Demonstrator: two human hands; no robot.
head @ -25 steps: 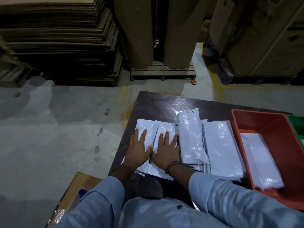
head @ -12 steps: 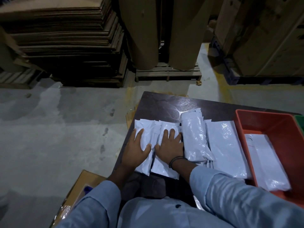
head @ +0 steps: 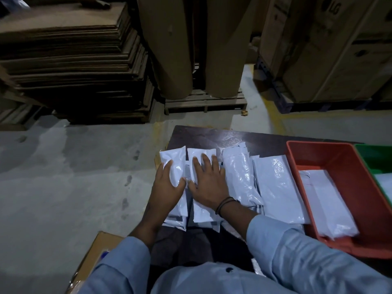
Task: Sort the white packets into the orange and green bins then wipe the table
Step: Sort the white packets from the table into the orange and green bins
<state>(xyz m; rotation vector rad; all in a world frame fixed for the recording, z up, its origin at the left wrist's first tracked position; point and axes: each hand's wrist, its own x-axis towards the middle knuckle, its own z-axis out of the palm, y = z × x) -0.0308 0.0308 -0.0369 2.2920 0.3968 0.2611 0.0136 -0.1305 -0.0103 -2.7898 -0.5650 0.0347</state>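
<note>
Several white packets lie in rows on the dark table [head: 203, 136]. My left hand [head: 167, 185] rests flat on the leftmost packet stack [head: 171, 158], fingers straight. Beside it, my right hand [head: 209, 183] presses flat on the second packet stack [head: 200, 152]. More packets [head: 241, 179] and a wider packet [head: 280, 187] lie to the right. The orange bin [head: 297, 153] at the right holds a white packet [head: 331, 204]. Behind it the green bin [head: 369, 153] shows at the frame edge with something white inside.
A cardboard box [head: 101, 251] stands on the floor at my lower left. Beyond the table are a stack of flat cardboard [head: 70, 66], two big brown paper rolls [head: 169, 45] on a pallet [head: 203, 102], and large cartons [head: 331, 49].
Both hands have slid slightly apart over the two left stacks, opening a gap between them. The view has shifted a little.
</note>
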